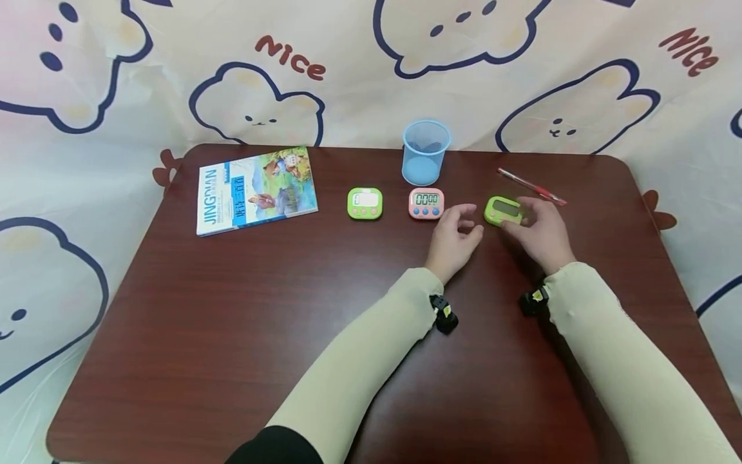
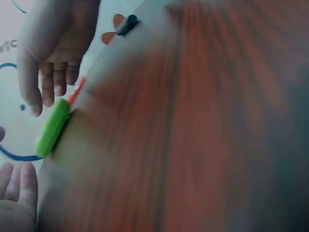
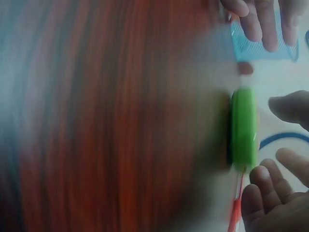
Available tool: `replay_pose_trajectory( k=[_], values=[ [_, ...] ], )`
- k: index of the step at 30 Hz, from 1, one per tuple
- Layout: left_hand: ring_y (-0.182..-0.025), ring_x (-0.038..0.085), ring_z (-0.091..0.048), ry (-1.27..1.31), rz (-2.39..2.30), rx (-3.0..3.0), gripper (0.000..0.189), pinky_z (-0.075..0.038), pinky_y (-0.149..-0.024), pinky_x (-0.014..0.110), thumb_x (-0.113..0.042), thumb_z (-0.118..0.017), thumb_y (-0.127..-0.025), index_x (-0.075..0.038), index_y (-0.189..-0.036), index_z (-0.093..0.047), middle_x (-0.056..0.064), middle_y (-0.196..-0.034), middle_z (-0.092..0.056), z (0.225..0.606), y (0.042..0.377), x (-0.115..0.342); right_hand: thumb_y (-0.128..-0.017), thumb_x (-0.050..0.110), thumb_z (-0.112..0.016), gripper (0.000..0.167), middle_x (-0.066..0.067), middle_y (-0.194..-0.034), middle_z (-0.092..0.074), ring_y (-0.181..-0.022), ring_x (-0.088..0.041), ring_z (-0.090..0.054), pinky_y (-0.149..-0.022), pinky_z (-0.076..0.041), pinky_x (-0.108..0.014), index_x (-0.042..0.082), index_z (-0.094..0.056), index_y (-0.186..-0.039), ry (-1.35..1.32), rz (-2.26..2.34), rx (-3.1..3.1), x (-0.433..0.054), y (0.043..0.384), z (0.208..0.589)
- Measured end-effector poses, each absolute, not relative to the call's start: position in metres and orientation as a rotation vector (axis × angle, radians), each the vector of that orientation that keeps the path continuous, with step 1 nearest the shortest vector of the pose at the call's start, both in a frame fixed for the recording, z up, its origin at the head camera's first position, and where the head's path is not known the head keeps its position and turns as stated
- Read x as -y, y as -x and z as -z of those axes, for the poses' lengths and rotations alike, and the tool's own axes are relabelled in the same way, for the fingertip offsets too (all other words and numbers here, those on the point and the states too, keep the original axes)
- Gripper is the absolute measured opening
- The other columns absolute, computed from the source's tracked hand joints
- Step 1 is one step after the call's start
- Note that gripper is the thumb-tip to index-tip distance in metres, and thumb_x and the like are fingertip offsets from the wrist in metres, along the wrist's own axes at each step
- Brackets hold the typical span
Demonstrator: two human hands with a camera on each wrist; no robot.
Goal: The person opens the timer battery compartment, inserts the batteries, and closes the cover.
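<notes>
A green digital timer (image 1: 503, 211) lies tilted on the table at the right. My right hand (image 1: 543, 233) is right at it, thumb by its near edge and fingers by its right end. In the right wrist view, the fingers (image 3: 270, 188) and thumb are spread around the green timer (image 3: 244, 128). My left hand (image 1: 455, 241) holds nothing, its fingers loosely bent, between that timer and a pink digital timer (image 1: 426, 203). Another green timer (image 1: 365, 203), its screen pale, sits farther left. In the left wrist view, the right hand (image 2: 58, 43) hangs over the green timer (image 2: 54, 126).
A blue cup (image 1: 426, 154) stands at the table's back edge behind the pink timer. A red pen (image 1: 532, 186) lies behind the right hand. At the back left is a book (image 1: 257, 190) with a colourful cover. The brown table (image 1: 243, 335) meets a patterned cloth behind.
</notes>
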State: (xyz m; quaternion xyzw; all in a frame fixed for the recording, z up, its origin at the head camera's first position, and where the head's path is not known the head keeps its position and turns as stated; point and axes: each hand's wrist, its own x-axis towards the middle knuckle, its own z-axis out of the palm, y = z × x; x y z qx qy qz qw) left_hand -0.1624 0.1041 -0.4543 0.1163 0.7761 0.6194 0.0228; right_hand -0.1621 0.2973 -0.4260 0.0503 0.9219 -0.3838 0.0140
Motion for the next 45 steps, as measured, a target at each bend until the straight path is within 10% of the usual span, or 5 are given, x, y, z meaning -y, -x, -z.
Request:
replay_pose_trajectory(
  k=[17, 27, 45],
  values=[
    [-0.121, 0.011, -0.059, -0.299, -1.493, -2.304, 0.062, -0.049, -0.097, 0.019, -0.021, -0.065, -0.100, -0.010, -0.154, -0.039, 0.002, -0.147, -0.052, 0.445, 0.191, -0.093, -0.090, 0.021, -0.076, 0.067, -0.028, -0.133, -0.056, -0.112, -0.040, -0.057, -0.097, -0.046, -0.055, -0.008, -0.046, -0.143, 0.012, 1.097, -2.780, -0.292, 0.183, 0.438],
    [-0.104, 0.013, -0.061, -0.302, -1.700, -2.344, 0.065, -0.051, -0.087, 0.014, -0.014, -0.075, -0.092, -0.004, -0.149, -0.045, 0.009, -0.124, -0.053, 0.450, 0.161, -0.059, -0.088, 0.026, -0.079, 0.073, -0.021, -0.130, -0.049, -0.111, -0.035, -0.052, -0.094, -0.045, -0.050, -0.003, -0.045, -0.146, 0.107, 1.168, -2.798, -0.258, 0.145, 0.425],
    [-0.101, 0.017, -0.065, -0.570, -1.811, -2.229, 0.073, -0.059, -0.083, 0.028, -0.006, -0.082, -0.084, -0.005, -0.148, -0.046, 0.007, -0.133, -0.054, 0.438, 0.072, 0.043, -0.082, 0.020, -0.086, 0.065, 0.000, -0.131, -0.059, -0.108, -0.020, -0.059, -0.092, -0.049, -0.042, 0.018, -0.055, -0.139, 0.395, 1.563, -2.601, -0.189, 0.058, 0.430]
  ],
)
